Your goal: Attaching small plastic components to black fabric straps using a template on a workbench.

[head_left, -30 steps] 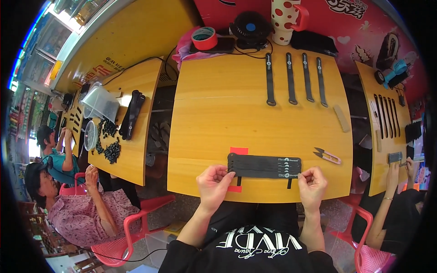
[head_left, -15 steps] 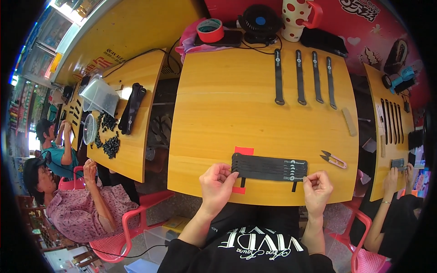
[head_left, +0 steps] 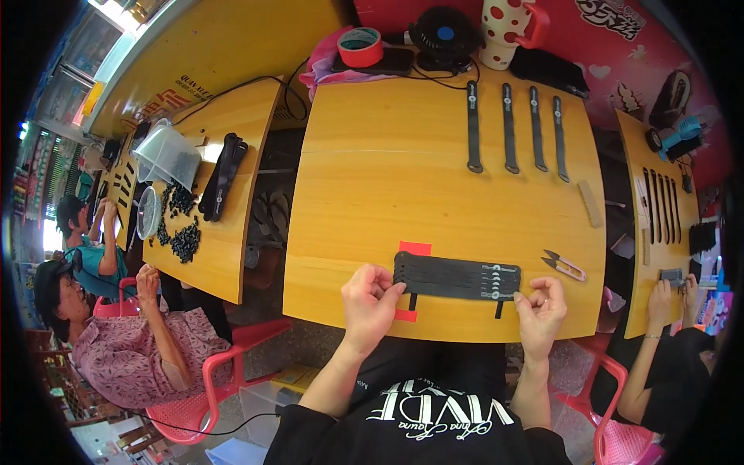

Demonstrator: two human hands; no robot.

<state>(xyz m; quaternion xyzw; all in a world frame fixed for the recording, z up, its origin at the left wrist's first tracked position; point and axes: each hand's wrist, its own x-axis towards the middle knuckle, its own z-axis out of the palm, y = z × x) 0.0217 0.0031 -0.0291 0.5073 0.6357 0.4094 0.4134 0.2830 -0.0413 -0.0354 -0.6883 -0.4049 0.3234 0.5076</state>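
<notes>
Several black straps, overlapped in a stepped row (head_left: 457,277), lie at the near edge of the yellow table, with pale print at their right ends. My left hand (head_left: 366,308) pinches the near left corner of this row between thumb and forefinger. At the opposite corner, my right hand (head_left: 542,311) has thumb and fingertips closed on the nearest strap's end. Red tape (head_left: 415,248) shows beyond and below the left part of the row. Two short dark strips stick out under the near side, one by each hand.
Several single black straps (head_left: 508,128) lie lengthwise at the far right. Pink-handled thread snips (head_left: 570,267) and a tan block (head_left: 590,204) are on the right. A tape roll (head_left: 360,48), fan (head_left: 443,37) and spotted cup (head_left: 500,35) line the back. People sit at tables on both sides.
The whole view has shifted slightly. Both hands keep their pinch at the two ends of the strap row, with hardly any movement.
</notes>
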